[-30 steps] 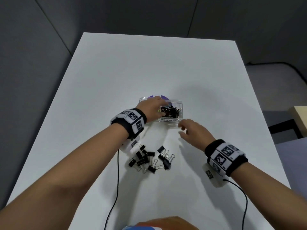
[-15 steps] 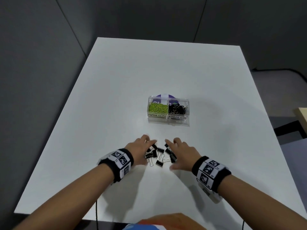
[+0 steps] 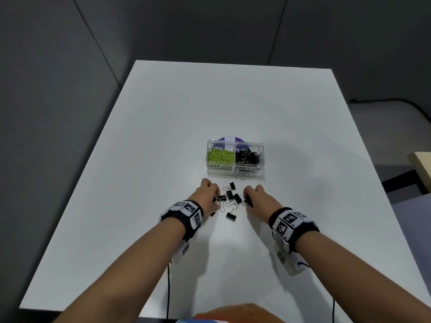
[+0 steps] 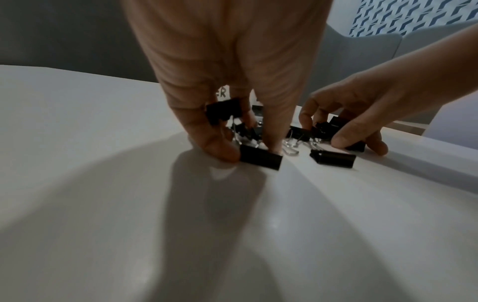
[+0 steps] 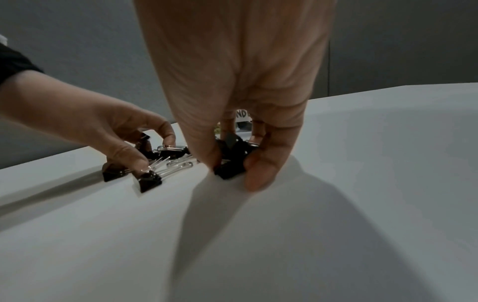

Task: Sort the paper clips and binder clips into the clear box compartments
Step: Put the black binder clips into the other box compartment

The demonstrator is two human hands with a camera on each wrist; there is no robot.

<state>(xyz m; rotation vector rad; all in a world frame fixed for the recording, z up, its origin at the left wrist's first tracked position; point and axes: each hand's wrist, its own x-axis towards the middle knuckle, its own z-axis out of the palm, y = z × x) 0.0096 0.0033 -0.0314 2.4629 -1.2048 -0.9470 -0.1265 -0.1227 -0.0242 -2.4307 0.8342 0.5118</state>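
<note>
A clear box [image 3: 235, 173] stands mid-table, green paper clips [image 3: 220, 156] in its left compartment, black binder clips [image 3: 248, 157] in its right. Several loose black binder clips [image 3: 231, 199] lie in a small heap in front of it. My left hand [image 3: 206, 195] curls over the heap's left side, its thumb and fingers pinching black binder clips [image 4: 260, 157]. My right hand [image 3: 257, 199] curls over the right side and pinches a black binder clip [image 5: 230, 168] against the table.
The white table [image 3: 163, 136] has dark grey walls close behind and to the left. Black cables run from both wrist bands toward the near edge. A purple disc [image 3: 229, 139] lies behind the box. A pale wooden edge [image 3: 423, 164] shows at far right.
A second ago the left hand was at the box and the right hand beside it. Both pulled back to the loose heap, and their fingers have now curled round binder clips.
</note>
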